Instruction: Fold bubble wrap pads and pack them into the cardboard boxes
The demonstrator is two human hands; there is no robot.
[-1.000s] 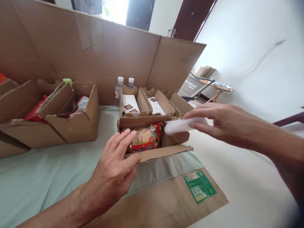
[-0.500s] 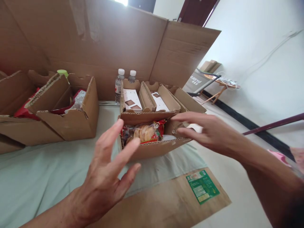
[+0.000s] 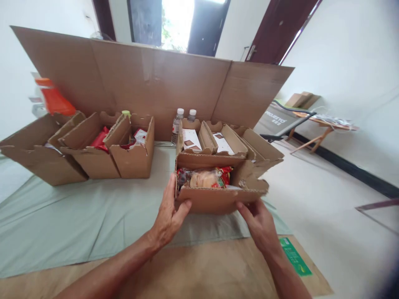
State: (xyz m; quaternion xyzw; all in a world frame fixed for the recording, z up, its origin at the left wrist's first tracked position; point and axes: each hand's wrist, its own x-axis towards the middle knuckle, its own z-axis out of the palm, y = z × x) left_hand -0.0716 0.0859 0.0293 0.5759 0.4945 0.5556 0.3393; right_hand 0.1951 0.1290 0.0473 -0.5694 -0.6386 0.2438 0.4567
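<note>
Left hand (image 3: 170, 216) grips the near-left corner of the open cardboard box (image 3: 215, 199) — thumb on the front wall, fingers along the side. Right hand (image 3: 258, 220) curls against its near-right front. Snack packet (image 3: 207, 178) lies inside, between both hands.

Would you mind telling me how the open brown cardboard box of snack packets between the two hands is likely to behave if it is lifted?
The brown cardboard box is corrugated, so its walls probably stay fairly stiff under the left hand and right hand. The snack packets look airy, so it is likely light. Its loose open flaps may flop.
</note>
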